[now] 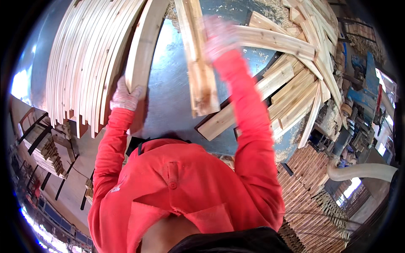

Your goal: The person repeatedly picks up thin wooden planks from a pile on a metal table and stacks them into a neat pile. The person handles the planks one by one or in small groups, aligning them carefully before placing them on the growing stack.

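Note:
My left hand (125, 95), in a pale knitted glove, is closed round the near part of a long wooden board (145, 46), its thumb over the board's face. Left of that board, a row of long planks (90, 59) stands on edge, packed side by side. My right hand (220, 37), gloved too, is smeared by motion. It is at the right edge of another pair of long boards (196, 63) lying on the metal table (166, 95). Whether its fingers grip the wood cannot be made out.
On the right, loose planks (287, 90) lie crossed in a heap, with sawdust (274, 8) behind. Beyond them stand blue machinery (365, 90) and a ribbed hose (363, 172). Stacked timber (312, 198) lies low on the right; more boards (44, 152) rest on a rack at left.

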Demonstrator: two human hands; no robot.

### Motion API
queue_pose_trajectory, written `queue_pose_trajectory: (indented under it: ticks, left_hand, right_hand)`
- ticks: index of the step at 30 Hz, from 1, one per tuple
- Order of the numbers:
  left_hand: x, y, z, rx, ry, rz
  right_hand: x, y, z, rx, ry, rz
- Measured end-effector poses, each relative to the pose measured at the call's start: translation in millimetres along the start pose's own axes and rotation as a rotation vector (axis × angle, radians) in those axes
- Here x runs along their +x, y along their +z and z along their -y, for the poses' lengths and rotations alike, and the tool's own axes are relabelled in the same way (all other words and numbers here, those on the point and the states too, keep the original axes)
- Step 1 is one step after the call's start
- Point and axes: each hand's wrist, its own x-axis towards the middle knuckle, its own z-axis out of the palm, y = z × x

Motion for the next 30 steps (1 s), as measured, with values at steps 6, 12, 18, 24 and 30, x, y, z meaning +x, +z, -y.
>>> queue_pose_trajectory:
  ticks: [6,12,18,24,30]
  left_hand:
    - [-5.6,-59.6,-26.3,0.835,0.586,-0.391]
    - [-1.8,-64.5,-13.4,0.980,0.469,-0.412]
    - [-22.5,-48.0,-73.2,-0.063,0.380,-0.189]
    - [3.4,23.6,-138.5,-0.785,0.156,0.809]
    - [29.2,12.6,-43.9,-0.400,0.032,0.628]
  right_hand:
    - [21.1,-35.3,-121.7,-0.345,0.056,0.693]
    - [-3.2,-8.6,-135.0,-0.458,-0.162,0.628]
    - [2.4,-80.0,-136.1,-0.041,0.051,0.178]
    - [26.6,-58.7,-50.9,0.449,0.258,0.065]
    - [-45.2,11.1,90.3,0.779,0.587,-0.119]
